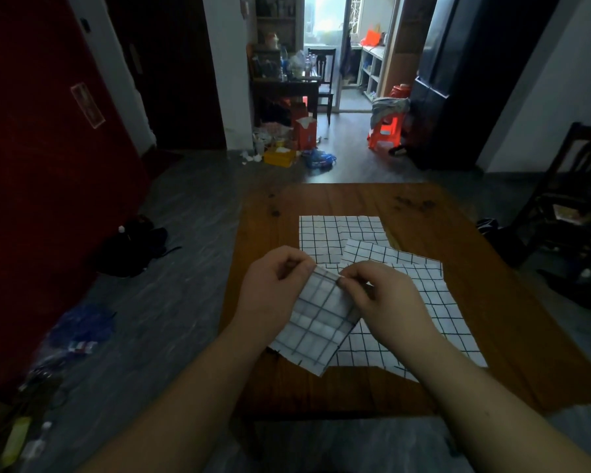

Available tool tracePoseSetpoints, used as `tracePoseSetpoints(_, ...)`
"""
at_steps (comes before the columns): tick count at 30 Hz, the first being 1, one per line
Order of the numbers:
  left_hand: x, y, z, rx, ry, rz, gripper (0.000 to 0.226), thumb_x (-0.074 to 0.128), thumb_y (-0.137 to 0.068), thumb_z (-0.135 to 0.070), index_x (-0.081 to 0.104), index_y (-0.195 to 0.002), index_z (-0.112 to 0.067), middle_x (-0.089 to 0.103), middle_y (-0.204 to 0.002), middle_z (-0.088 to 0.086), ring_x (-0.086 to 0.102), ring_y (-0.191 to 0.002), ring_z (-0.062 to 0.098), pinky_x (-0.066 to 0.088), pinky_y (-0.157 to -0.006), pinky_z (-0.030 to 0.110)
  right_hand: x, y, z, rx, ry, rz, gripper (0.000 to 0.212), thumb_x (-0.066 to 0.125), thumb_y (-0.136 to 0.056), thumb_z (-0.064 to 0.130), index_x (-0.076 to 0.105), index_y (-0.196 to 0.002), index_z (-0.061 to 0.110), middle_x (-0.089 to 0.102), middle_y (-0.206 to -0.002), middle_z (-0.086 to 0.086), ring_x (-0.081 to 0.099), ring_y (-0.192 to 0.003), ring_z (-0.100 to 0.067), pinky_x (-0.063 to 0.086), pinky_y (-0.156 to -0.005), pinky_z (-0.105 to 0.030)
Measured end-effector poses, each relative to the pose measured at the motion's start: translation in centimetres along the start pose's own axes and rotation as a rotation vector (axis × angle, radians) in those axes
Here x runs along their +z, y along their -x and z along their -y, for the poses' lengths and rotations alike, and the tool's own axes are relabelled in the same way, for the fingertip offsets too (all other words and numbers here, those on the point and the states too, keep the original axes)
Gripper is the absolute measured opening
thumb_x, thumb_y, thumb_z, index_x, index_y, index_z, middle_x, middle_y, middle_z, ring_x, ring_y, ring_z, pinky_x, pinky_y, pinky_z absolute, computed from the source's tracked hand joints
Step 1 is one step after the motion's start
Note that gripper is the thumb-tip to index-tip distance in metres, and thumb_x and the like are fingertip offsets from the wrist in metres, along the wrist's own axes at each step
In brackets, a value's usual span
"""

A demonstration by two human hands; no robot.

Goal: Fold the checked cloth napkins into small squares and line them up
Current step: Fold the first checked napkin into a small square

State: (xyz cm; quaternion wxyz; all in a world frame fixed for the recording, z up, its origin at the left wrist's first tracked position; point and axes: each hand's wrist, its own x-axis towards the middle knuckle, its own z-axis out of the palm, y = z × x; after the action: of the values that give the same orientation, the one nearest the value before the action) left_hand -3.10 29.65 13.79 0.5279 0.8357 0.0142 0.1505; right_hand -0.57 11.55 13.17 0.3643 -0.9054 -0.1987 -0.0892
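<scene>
Napkin (pixel 316 322) pinched between left hand (pixel 273 291) and right hand (pixel 386 298).

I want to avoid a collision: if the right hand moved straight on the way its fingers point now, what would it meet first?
Probably the left hand: the right hand points leftward along the top edge of the held napkin, which both hands pinch. Depth is unclear.
</scene>
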Motion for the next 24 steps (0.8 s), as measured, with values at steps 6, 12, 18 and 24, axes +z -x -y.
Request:
tracePoseSetpoints(6,-1.3,-0.6,0.5,-0.024,0.038,-0.079,0.014,0.061,-0.096,-0.018,0.067,-0.089,-0.029,0.067,-0.09,-0.014,0.059,-0.088,-0.009,0.042,-0.072,0.0,-0.5,0.1,-1.7,0.087,-0.128,-0.06,0.018,0.066,-0.094,0.024,0.067,-0.084,0.039,0.069,-0.089,0.021,0.059,-0.091,0.007,0.04,-0.07,-0.008)
tracePoseSetpoints(12,-1.5,-0.7,0.6,-0.018,0.027,-0.089,0.016,0.062,-0.096,-0.016,0.066,-0.086,-0.029,0.067,-0.088,-0.013,0.059,-0.086,-0.009,0.042,-0.07,0.001,-0.5,-0.4,-2.0,0.006,0.075,0.005,0.011,0.058,-0.097,0.034,0.068,-0.102,0.037,0.065,-0.103,0.022,0.055,-0.102,0.002,0.042,-0.087,-0.02)
tracePoseSetpoints(18,-0.5,-0.8,0.0,0.03,-0.111,0.086,0.023,0.062,-0.097,-0.021,0.06,-0.083,-0.039,0.064,-0.087,-0.017,0.055,-0.086,-0.015,0.041,-0.072,0.001,0.2,-1.6,0.5,-0.114,0.177,0.119,0.032,0.052,-0.096,0.045,0.063,-0.122,0.032,0.063,-0.116,0.015,0.051,-0.11,-0.005,0.044,-0.095,-0.027)
tracePoseSetpoints(24,-0.2,-0.7,-0.3,0.04,-0.09,0.111,0.024,0.062,-0.096,-0.018,0.061,-0.082,-0.037,0.064,-0.084,-0.015,0.055,-0.082,-0.016,0.04,-0.071,0.0,1.0,-1.9,0.5,-0.094,0.101,0.11,0.02,0.051,-0.096,0.042,0.067,-0.095,0.031,0.066,-0.086,0.012,0.058,-0.081,-0.003,0.048,-0.07,-0.026)
